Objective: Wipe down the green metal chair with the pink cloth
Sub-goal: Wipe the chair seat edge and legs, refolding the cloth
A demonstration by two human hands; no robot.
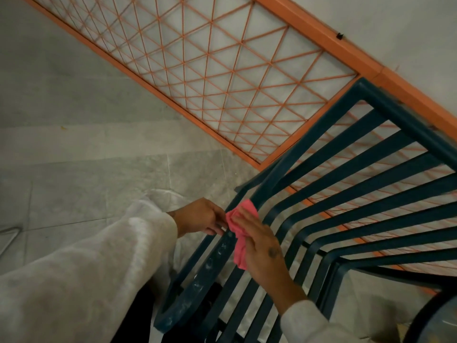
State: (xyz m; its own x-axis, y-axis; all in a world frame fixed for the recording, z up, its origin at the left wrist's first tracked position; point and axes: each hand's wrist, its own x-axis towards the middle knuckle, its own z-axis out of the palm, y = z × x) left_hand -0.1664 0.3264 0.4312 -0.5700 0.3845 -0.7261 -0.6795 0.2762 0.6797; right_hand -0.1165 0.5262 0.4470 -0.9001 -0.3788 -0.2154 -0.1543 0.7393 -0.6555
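Note:
The dark green metal chair (351,184) fills the lower right, with slatted back and seat and a broad armrest (197,288) marked with whitish smudges. A crumpled pink cloth (238,233) lies against the armrest where it meets the back. My right hand (262,251) presses flat on the cloth, fingers extended. My left hand (202,216) pinches the cloth's upper left edge beside the armrest. Both arms wear pale long sleeves.
An orange metal frame with a diagonal wire grid (210,70) stands right behind the chair against a pale wall. Grey marble floor tiles (74,144) spread to the left. A thin metal wire loop (10,238) lies at the left edge.

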